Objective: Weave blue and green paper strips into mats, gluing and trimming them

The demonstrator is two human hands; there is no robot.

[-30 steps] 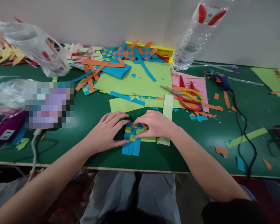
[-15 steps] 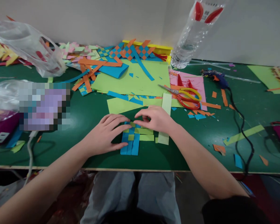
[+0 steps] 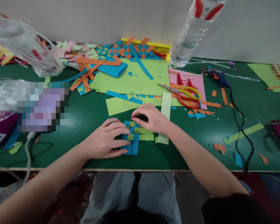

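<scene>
A small weave of blue and light-green paper strips (image 3: 135, 145) lies on the green table in front of me. Its blue strips run toward me and several green ones stick out to the right. My left hand (image 3: 105, 139) rests on the weave's left side, fingers stretched out and apart, covering part of the blue strips. At the top edge, my right hand (image 3: 150, 117) bends inward with thumb and fingertips drawn together. Whatever is between those fingertips is too small to make out. A pale green paper strip (image 3: 166, 109) passes beneath my right wrist.
Scissors (image 3: 180, 93) with yellow and red handles lie beyond my right hand. Behind are green sheets (image 3: 130, 81), woven paper fish (image 3: 128, 49) and a plastic bottle (image 3: 189, 37). A corded glue gun (image 3: 220, 77) lies right; a blurred-out device (image 3: 43, 107) and plastic bag (image 3: 37, 46) left.
My left fingers have spread and lowered onto the blue strips. The right thumb and fingertips have come together and shifted slightly left. The weave stays in place.
</scene>
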